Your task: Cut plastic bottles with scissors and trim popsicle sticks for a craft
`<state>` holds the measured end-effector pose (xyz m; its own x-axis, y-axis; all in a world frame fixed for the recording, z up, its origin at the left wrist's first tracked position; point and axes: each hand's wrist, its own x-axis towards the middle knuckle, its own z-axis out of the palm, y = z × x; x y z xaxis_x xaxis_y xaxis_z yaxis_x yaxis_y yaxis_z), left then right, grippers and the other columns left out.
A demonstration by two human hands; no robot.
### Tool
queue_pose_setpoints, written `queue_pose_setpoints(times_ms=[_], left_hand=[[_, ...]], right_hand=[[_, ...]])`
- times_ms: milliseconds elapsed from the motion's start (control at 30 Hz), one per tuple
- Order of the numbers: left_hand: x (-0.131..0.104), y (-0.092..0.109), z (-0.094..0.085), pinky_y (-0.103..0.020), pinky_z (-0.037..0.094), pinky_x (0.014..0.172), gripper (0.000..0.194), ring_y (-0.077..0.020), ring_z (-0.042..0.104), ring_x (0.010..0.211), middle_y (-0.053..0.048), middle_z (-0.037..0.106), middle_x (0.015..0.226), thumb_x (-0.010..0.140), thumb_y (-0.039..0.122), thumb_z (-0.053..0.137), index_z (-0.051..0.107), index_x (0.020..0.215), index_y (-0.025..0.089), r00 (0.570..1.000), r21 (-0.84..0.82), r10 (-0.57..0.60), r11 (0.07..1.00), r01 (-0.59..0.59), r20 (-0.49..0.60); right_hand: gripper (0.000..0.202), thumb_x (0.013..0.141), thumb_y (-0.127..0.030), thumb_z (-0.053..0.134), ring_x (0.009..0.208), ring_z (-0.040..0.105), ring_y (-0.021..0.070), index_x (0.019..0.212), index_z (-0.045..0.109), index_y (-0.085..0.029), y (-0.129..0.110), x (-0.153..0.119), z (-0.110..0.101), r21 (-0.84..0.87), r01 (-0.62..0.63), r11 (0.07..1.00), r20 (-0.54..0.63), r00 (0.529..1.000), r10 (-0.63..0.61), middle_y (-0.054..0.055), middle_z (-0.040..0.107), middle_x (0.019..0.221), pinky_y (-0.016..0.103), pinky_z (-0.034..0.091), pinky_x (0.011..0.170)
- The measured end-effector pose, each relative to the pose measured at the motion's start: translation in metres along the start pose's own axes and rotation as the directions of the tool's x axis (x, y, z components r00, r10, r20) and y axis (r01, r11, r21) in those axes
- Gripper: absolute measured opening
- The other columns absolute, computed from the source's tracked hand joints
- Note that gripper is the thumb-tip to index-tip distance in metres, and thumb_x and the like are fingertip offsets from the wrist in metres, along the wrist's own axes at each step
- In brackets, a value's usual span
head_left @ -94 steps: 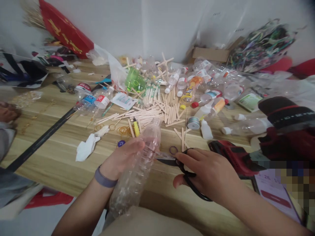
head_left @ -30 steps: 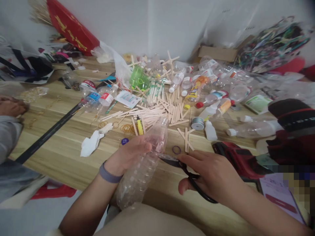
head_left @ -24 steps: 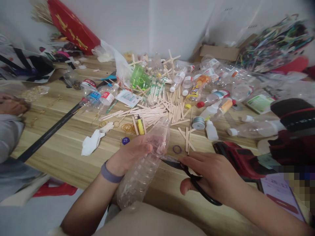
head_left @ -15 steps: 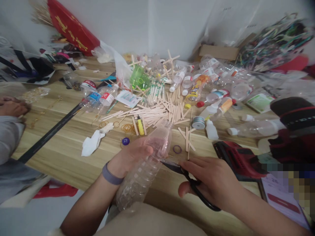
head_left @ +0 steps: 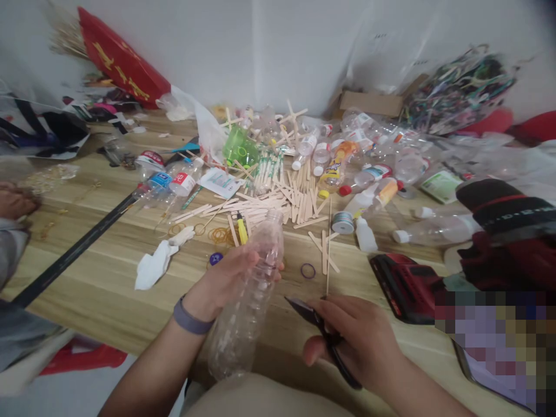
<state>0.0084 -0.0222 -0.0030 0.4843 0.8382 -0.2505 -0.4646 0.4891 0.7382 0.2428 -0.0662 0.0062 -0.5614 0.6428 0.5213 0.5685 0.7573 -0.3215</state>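
My left hand (head_left: 234,269) is wrapped round a clear plastic bottle (head_left: 243,324) just below its shoulder. The bottle is uncapped and tilted, its neck pointing away from me and its base close to my body. In my right hand (head_left: 360,330) is a pair of black-handled scissors (head_left: 328,339), held to the right of the bottle. Their blades point toward the bottle but stand apart from it, looking closed together. A purple rubber band (head_left: 308,270) lies on the wooden table (head_left: 174,313) beyond the scissors. Wooden craft sticks (head_left: 260,207) are heaped past the bottle's neck.
A red and black power drill (head_left: 490,231) stands at the right, near white-capped bottles (head_left: 438,230). A thread spool (head_left: 343,222) and a small white squeeze bottle (head_left: 366,234) lie nearer the middle. On the left are a crumpled tissue (head_left: 154,263), a long black bar (head_left: 78,249) and another person's hand (head_left: 16,198).
The scissors have drawn back from the bottle's side, leaving a gap. The bottle is turned slightly more upright in my left hand, and the whole view has shifted a little.
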Motion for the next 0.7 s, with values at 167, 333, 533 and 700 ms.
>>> queue_pose_setpoints(times_ms=[167,333,533,700], left_hand=[[0.001,-0.002,-0.001,-0.027,0.049,0.075,0.047,-0.0173,0.066,0.08,-0.006,0.072,0.091,0.068,0.048,0.082,0.072,0.101,0.016,0.999,0.024,0.016,1.0,-0.015,-0.046],[0.007,-0.002,-0.001,-0.029,0.048,0.075,0.046,-0.0186,0.065,0.081,-0.003,0.072,0.09,0.063,0.042,0.086,0.069,0.1,0.019,0.968,0.301,0.123,0.952,-0.053,-0.22],[0.001,0.008,0.009,-0.031,0.047,0.082,0.051,-0.0249,0.065,0.095,-0.005,0.074,0.099,0.06,0.033,0.087,0.068,0.106,0.018,0.929,0.491,0.229,0.869,-0.061,-0.29],[0.002,0.015,0.016,-0.028,0.047,0.074,0.045,-0.0206,0.064,0.081,0.0,0.071,0.086,0.063,0.034,0.086,0.067,0.101,0.019,0.912,0.396,0.233,0.914,-0.087,-0.338]], right_hand=[[0.031,0.09,-0.05,0.064,0.058,0.063,0.0166,0.099,0.066,-0.02,0.014,-0.021,0.006,-0.131,-0.158,0.979,0.119,0.978,0.174,-0.001,0.065,0.068,0.026,0.041,0.053],[0.04,0.082,-0.015,0.069,0.084,0.071,0.0236,0.121,0.061,-0.02,0.01,-0.038,0.007,-0.21,-0.31,0.927,0.362,0.856,0.369,0.005,0.072,0.097,0.031,0.053,0.07],[0.057,0.08,-0.007,0.064,0.086,0.071,0.0255,0.134,0.057,-0.022,-0.003,-0.039,0.01,-0.317,-0.337,0.887,0.504,0.732,0.458,0.005,0.072,0.096,0.033,0.055,0.071],[0.052,0.082,-0.008,0.064,0.085,0.072,0.0242,0.133,0.059,-0.02,-0.003,-0.034,0.016,-0.356,-0.301,0.885,0.519,0.724,0.455,0.007,0.071,0.096,0.032,0.056,0.069]])
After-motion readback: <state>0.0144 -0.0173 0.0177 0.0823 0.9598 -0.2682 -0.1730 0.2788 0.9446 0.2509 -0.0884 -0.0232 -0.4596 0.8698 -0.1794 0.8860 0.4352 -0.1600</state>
